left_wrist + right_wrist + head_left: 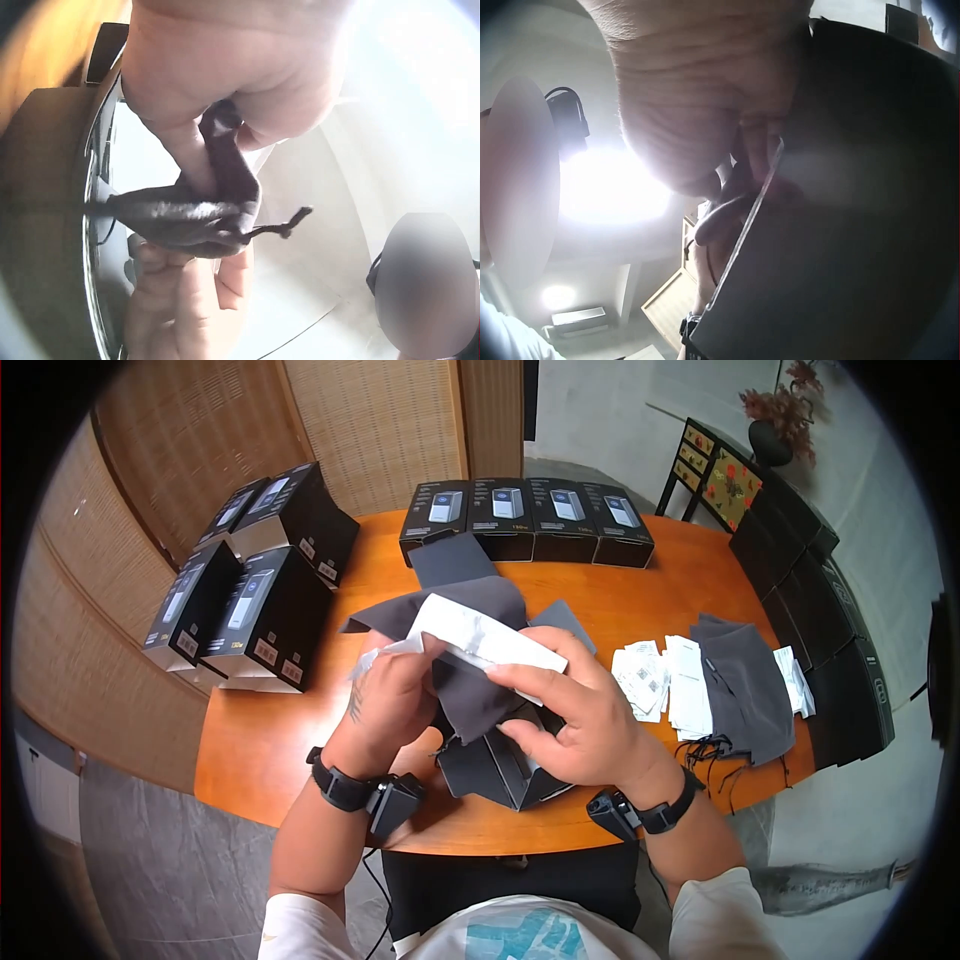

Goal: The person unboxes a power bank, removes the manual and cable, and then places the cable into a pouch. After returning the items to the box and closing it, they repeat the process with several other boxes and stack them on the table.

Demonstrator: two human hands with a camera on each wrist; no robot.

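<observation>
In the head view the left hand (392,695) pinches a dark grey cloth pouch (470,705) together with a thin white piece. The right hand (580,715) holds a folded white paper (480,635) between thumb and fingers, across the pouch. Below both hands stands an opened black box (480,775) with raised flaps. The left wrist view shows the left hand (232,67) gripping the gathered pouch (225,180), a dark cord hanging from it, and the right hand (187,307) close by. In the right wrist view the right hand (697,97) is partly hidden by a dark panel (847,202).
Several black boxes (510,510) line the table's (370,565) back edge; others (275,605) stand at the left. On the right lie white papers (688,690) and grey pouches (750,690) with cords, beside more black boxes (835,650) along the right edge.
</observation>
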